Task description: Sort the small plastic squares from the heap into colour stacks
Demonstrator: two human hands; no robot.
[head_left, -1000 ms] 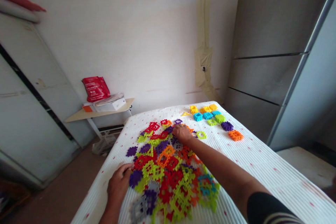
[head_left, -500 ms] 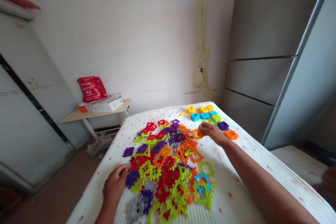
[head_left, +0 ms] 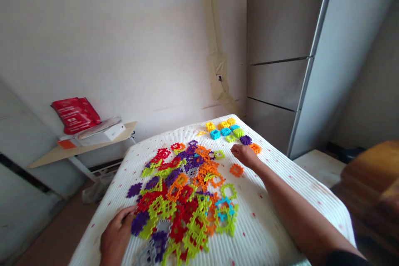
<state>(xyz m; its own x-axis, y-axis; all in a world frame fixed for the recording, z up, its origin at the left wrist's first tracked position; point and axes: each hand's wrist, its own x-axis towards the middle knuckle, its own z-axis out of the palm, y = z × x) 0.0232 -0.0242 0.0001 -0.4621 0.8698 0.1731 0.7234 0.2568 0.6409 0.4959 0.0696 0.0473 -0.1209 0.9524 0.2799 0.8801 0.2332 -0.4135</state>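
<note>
A heap of flat, colourful interlocking plastic tiles lies spread on a white ribbed cover. My left hand rests flat at the heap's near left edge, fingers loosely apart, fingertips against a purple tile. My right hand reaches out to the far right of the heap with its fingers curled in, and nothing shows in them. A single orange tile lies on the cover just in front of that hand. Beyond it stands a row of stacked tiles in yellow, cyan, green, purple and orange.
A grey refrigerator stands past the far right corner. A low side table with a red bag and a white box is at the left by the wall. Brown wooden furniture, blurred, is at the right edge.
My right hand went from the middle of the heap to the right, carrying an orange tile, which now lies loose on the cover. The view swung right. My left hand stayed put.
</note>
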